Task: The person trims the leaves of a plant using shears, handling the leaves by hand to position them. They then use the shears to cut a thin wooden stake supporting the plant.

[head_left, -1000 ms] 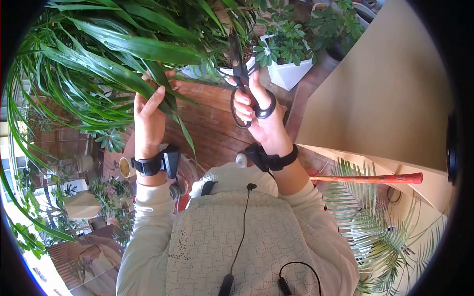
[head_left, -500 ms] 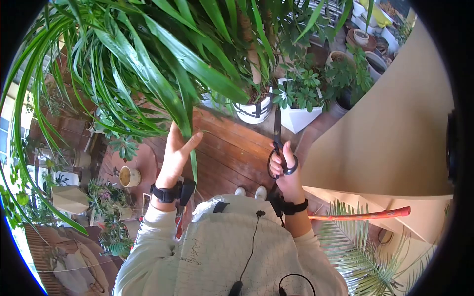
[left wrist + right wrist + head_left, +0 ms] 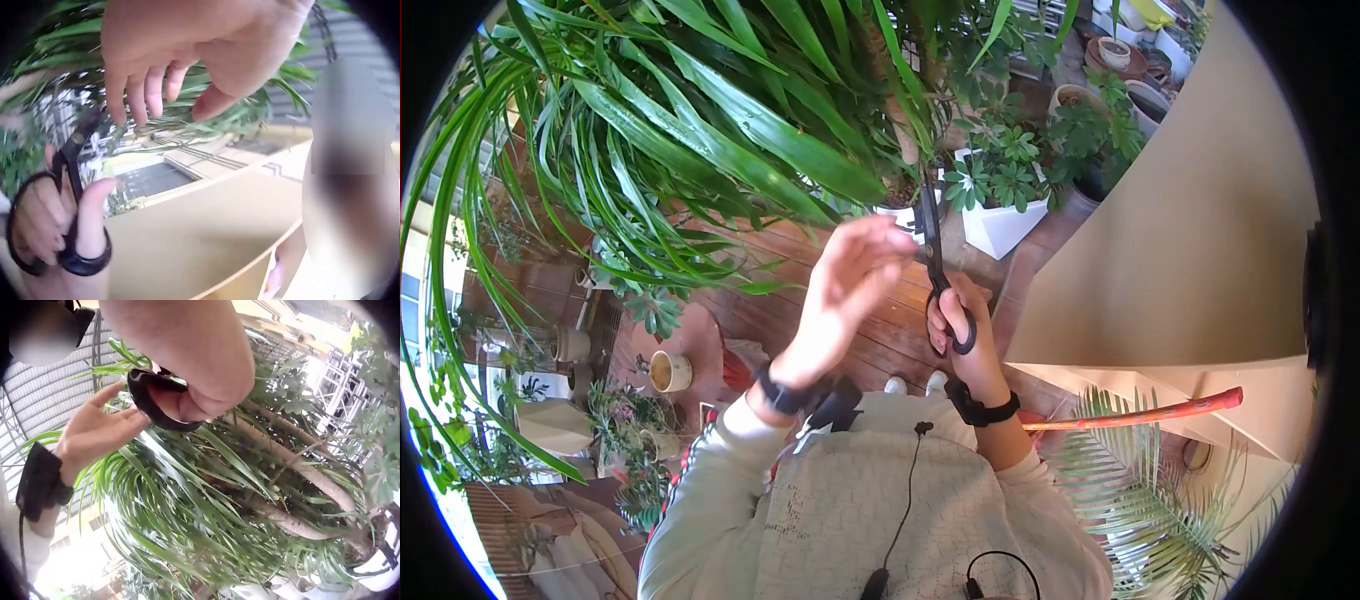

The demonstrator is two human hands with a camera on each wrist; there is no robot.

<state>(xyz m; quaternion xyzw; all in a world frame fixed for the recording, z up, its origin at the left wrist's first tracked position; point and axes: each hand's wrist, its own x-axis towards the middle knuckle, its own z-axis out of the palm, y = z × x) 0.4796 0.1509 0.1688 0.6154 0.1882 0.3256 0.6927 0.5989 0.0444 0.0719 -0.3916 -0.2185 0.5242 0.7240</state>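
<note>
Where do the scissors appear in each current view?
Head: just right of centre, in the right hand, the scissors pointing up the picture.
Left wrist: left side, handles lower left.
Right wrist: only a black handle loop plainly visible, upper left of centre.
Shared landmark: the long-leaved plant.

Left hand (image 3: 845, 280) came off the long leaf it was pinching 1 s back; leaf no longer hung down over that palm. Hand swung across toward the scissors (image 3: 934, 255), ended up just beside the blades in head view, motion-blurred. Gap between it and the right hand (image 3: 960, 320) closed up vs half a second before. Scissors shifted too: blades went from lining up between the two white pots to overlapping the round white pot (image 3: 905, 214).
</note>
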